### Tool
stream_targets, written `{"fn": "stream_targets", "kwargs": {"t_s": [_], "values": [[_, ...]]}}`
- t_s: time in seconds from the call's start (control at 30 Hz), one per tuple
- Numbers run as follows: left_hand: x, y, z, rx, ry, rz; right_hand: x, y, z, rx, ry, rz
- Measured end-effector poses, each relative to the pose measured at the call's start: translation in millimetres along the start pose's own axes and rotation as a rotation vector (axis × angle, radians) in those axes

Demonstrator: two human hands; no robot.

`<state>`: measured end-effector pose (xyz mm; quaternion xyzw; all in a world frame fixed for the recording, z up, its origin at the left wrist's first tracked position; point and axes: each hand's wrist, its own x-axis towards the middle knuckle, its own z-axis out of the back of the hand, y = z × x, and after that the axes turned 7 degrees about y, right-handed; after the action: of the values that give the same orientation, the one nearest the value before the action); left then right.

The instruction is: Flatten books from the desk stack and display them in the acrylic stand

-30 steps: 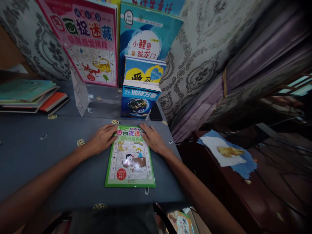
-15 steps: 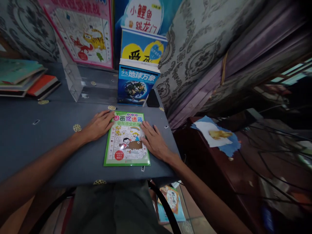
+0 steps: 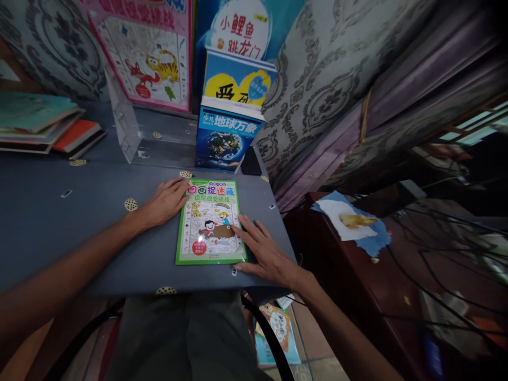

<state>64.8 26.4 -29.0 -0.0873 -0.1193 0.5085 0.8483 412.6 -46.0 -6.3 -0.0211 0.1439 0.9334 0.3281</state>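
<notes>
A green-bordered picture book (image 3: 213,243) lies flat on the grey-blue table near its front edge. At its upper left corner my left hand (image 3: 169,200) rests palm down, fingertips touching the cover. My right hand (image 3: 264,254) lies spread at the book's right side, with some fingers over the right edge and the thumb stretched out near the lower right corner. Neither hand is wrapped round anything.
Behind the book a clear stand (image 3: 166,153) holds upright books, with a blue earth book (image 3: 224,140) in front. A black phone (image 3: 251,161) is beside it. Stacked books (image 3: 37,119) lie at the left. A dark red surface (image 3: 357,264) with cables stands at the right.
My right hand has slid down along the book's right side and its thumb has spread out. My left hand keeps its place at the upper left corner. The view has shifted slightly.
</notes>
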Motion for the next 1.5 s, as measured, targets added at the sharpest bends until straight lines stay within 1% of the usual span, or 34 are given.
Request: {"fn": "stream_targets", "kwargs": {"t_s": [0.07, 0.17, 0.27, 0.33, 0.43, 0.53, 0.6, 0.67, 0.9, 1.0, 1.1, 1.27, 1.37, 1.43, 1.5], "values": [[0, 0, -0.4, -0.001, 0.002, 0.002, 10, 9, 7, 0.021, -0.012, 0.009], [0, 0, -1.4, -0.004, -0.010, -0.007, 40, 38, 14, 0.053, -0.022, 0.081], [0, 1, -1.5, -0.018, -0.023, -0.010, 74, 71, 10, 0.061, 0.014, 0.209], [0, 1, -0.7, -0.032, -0.022, -0.010, 89, 86, 4, 0.024, 0.036, 0.287], [0, -1, 1.3, -0.043, -0.010, -0.013, 89, 96, -5, -0.027, 0.048, 0.337], [0, -1, 1.8, -0.038, -0.003, -0.012, 75, 97, -10, -0.024, 0.031, 0.365], [0, 0, 1.0, -0.035, -0.013, -0.007, 64, 94, -11, -0.007, 0.000, 0.361], [0, 0, -0.1, -0.034, -0.022, -0.004, 54, 88, -11, 0.014, -0.027, 0.311], [-1, -1, 1.2, -0.046, 0.005, 0.008, 20, 54, -11, 0.134, -0.103, 0.007], [-1, -1, 1.8, -0.047, 0.005, 0.004, 18, 34, -11, 0.179, -0.133, -0.070], [-1, -1, 1.3, -0.048, 0.003, 0.012, 36, 11, -10, 0.198, -0.161, -0.127], [-1, -2, 0.0, -0.043, -0.066, 0.007, 92, -23, -2, 0.180, -0.189, -0.248], [-2, -4, -0.3, -0.028, -0.081, 0.038, 119, -33, 1, 0.158, -0.207, -0.322], [-3, -5, 0.4, -0.047, -0.083, 0.048, 128, -34, 1, 0.136, -0.240, -0.352], [-2, -7, 2.3, -0.095, -0.098, 0.041, 132, -33, -1, 0.115, -0.267, -0.363]]}}
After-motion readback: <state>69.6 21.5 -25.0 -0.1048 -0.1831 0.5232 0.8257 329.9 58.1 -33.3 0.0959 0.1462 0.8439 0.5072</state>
